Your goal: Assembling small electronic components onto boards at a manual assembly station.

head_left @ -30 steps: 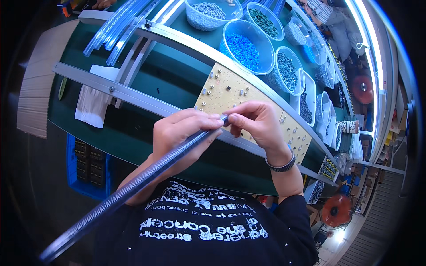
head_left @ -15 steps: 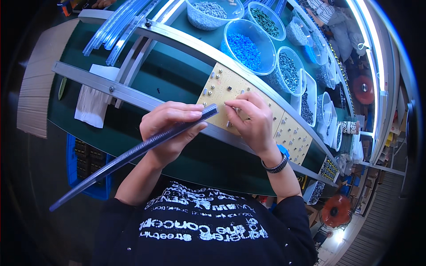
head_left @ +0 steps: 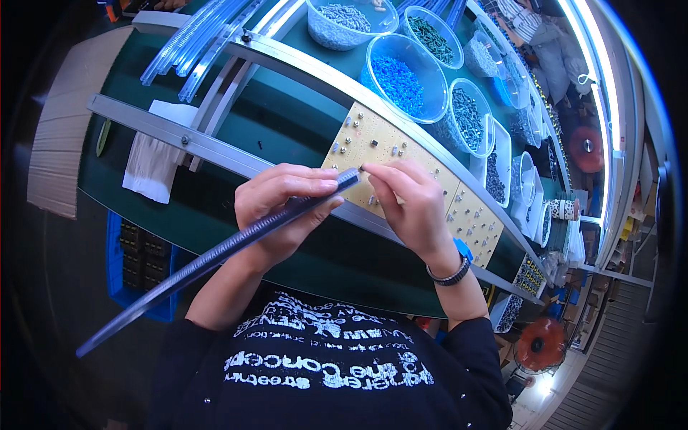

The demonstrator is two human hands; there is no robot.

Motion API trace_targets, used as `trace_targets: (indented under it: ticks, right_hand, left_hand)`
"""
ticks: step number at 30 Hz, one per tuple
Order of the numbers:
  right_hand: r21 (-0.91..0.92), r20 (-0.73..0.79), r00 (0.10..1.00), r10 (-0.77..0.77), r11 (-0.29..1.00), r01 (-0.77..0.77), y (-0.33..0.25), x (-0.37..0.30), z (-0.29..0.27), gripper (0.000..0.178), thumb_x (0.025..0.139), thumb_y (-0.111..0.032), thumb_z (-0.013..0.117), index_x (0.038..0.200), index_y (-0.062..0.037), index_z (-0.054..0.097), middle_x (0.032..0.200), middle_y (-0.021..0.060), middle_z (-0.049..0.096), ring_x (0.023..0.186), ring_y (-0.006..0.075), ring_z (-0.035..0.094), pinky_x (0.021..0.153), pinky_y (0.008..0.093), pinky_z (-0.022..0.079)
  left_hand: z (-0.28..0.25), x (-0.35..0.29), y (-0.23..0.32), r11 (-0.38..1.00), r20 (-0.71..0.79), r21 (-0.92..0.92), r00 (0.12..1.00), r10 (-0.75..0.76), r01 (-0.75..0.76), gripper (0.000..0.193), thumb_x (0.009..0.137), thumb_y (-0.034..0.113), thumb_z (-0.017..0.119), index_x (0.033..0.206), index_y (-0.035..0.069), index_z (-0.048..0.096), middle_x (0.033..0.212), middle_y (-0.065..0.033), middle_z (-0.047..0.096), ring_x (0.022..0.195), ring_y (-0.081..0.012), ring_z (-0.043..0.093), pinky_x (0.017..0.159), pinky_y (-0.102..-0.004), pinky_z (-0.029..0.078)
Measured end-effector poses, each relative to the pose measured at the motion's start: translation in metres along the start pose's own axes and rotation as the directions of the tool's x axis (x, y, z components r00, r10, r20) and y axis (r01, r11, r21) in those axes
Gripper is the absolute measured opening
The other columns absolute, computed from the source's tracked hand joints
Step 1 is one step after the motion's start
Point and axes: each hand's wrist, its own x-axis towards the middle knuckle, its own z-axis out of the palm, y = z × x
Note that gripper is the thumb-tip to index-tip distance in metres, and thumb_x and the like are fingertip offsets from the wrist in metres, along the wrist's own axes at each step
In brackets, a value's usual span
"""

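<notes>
A long clear plastic tube [head_left: 193, 276] packed with small dark parts lies slanted in my left hand [head_left: 276, 208], its upper end poking out past the thumb and fingers. Right at that end, my right hand [head_left: 416, 208] has its thumb and index finger drawn together. A tiny dark thing seems to sit at the fingertips, too small to name. Beneath both hands is a tan circuit board [head_left: 383, 129] dotted with small components, held along a metal rail [head_left: 222, 154]. My right palm and fingers hide part of the board.
Clear bowls of blue parts [head_left: 398, 86], green parts [head_left: 430, 39] and pale parts [head_left: 344, 18] stand beyond the upper rail. More clear tubes [head_left: 197, 43] lie at the upper left. White paper [head_left: 154, 158] rests on the green bench; a blue crate [head_left: 143, 265] is below.
The gap between the tube's end and my right fingertips has narrowed. My left hand and the tube have shifted slightly right, and the tube's far end has dipped a little.
</notes>
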Motion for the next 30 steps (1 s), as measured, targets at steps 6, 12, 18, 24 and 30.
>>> trace_targets:
  ticks: [6, 12, 18, 24, 30]
  right_hand:
    - [0.771, 0.547, 0.732, 0.406, 0.095, -0.63, 0.001, -0.014, -0.01, 0.012, 0.084, -0.01, 0.063, 0.085, 0.0011, 0.066, 0.074, 0.0057, 0.066, 0.06, 0.0088, 0.059, 0.054, 0.0219, 0.048]
    - [0.831, 0.544, 0.744, 0.387, -0.125, -0.542, -0.009, -0.013, -0.013, 0.011, 0.081, -0.009, 0.067, 0.082, 0.0016, 0.066, 0.072, 0.0073, 0.066, 0.058, 0.01, 0.06, 0.053, 0.0212, 0.048]
    - [0.348, -0.016, 0.967, 0.254, 0.908, -0.233, -0.011, -0.014, -0.003, 0.014, 0.069, -0.003, 0.072, 0.082, -0.0021, 0.067, 0.075, 0.0072, 0.061, 0.066, 0.017, 0.057, 0.057, 0.0259, 0.044]
    - [0.203, -0.027, 0.983, 0.179, 0.964, -0.17, -0.01, -0.016, 0.008, 0.019, 0.064, -0.002, 0.074, 0.081, -0.0067, 0.068, 0.074, 0.0062, 0.055, 0.07, 0.0222, 0.052, 0.061, 0.03, 0.042]
    - [0.198, 0.008, 0.986, 0.164, 0.967, -0.162, -0.013, -0.012, 0.008, 0.017, 0.064, -0.002, 0.074, 0.079, -0.0074, 0.067, 0.074, 0.0056, 0.053, 0.069, 0.0213, 0.051, 0.059, 0.0297, 0.041]
  left_hand:
    - [0.006, 0.007, 0.025, 0.993, 0.211, 0.089, 0.972, -0.099, 0.082, 0.02, 0.067, -0.001, 0.076, 0.084, 0.003, 0.066, 0.086, -0.0135, 0.067, 0.077, -0.0195, 0.066, 0.07, -0.0264, 0.053]
    - [0.005, 0.0, 0.01, 0.991, 0.181, -0.1, 0.981, -0.065, 0.084, 0.021, 0.065, -0.002, 0.076, 0.083, 0.003, 0.066, 0.086, -0.0127, 0.067, 0.078, -0.0189, 0.066, 0.069, -0.0264, 0.053]
    - [0.001, -0.004, 0.002, 0.981, 0.012, -0.179, 0.998, -0.068, 0.069, 0.019, 0.069, 0.002, 0.075, 0.086, 0.003, 0.065, 0.087, -0.013, 0.067, 0.08, -0.0194, 0.066, 0.071, -0.0254, 0.052]
    - [-0.005, -0.007, -0.004, 0.958, -0.112, -0.285, 0.992, -0.066, 0.032, 0.021, 0.071, 0.001, 0.075, 0.088, 0.0, 0.063, 0.089, -0.0156, 0.066, 0.082, -0.0199, 0.064, 0.074, -0.0266, 0.051]
    - [-0.005, -0.007, -0.005, 0.937, -0.141, -0.348, 0.986, -0.09, 0.036, 0.022, 0.07, 0.001, 0.075, 0.089, 0.0, 0.064, 0.089, -0.0159, 0.065, 0.082, -0.0198, 0.064, 0.074, -0.0269, 0.051]
